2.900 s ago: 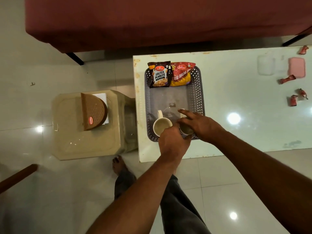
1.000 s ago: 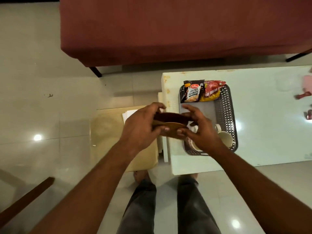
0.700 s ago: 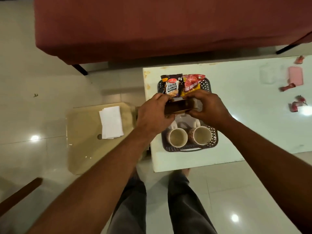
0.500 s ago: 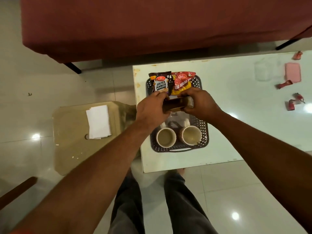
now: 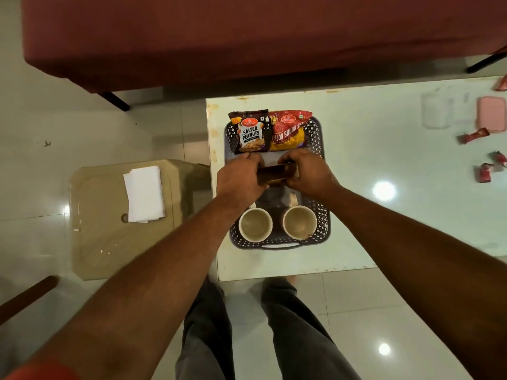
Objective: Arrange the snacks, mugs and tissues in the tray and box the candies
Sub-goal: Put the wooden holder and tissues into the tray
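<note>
A dark perforated tray [image 5: 324, 215] sits on the white table [image 5: 384, 229]. At its far end lie a salted peanuts packet [image 5: 250, 132] and a red and yellow snack packet [image 5: 288, 131]. Two cream mugs, one on the left [image 5: 255, 224] and one on the right [image 5: 298, 222], stand at its near end. My left hand [image 5: 240, 179] and my right hand [image 5: 306, 172] together hold a brown tissue holder [image 5: 277, 174] over the tray's middle. White tissues [image 5: 144, 194] lie on the beige stool [image 5: 109, 237]. Red candies [image 5: 473, 135] are scattered at the table's right.
A pink lid [image 5: 491, 114] and a clear box [image 5: 436, 112] lie at the table's far right. A maroon sofa [image 5: 247, 37] fills the space beyond the table. My legs stand at the table's near edge. A wooden bar [image 5: 24, 297] crosses the lower left.
Both hands lifted the brown tissue holder off the stool, uncovering the white tissues, and carried it right to above the tray's middle. Both mugs now stand in the tray.
</note>
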